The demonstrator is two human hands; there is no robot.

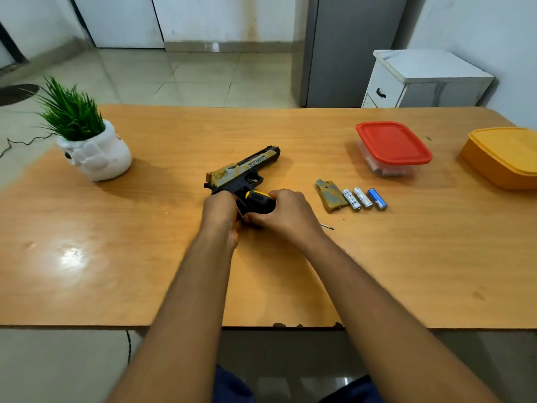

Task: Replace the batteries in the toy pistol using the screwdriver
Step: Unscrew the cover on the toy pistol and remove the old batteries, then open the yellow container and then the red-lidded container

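Mid-table, I see my left hand (219, 209) clamped on the grip of the tan-and-black plastic toy pistol (242, 170) while my right hand (286, 215) holds the yellow-and-black screwdriver (257, 199). Camo battery cover (331, 196) is off, beside three cylindrical batteries (363, 198). Whether any sit inside the grip I cannot tell; closing and screwing remain.
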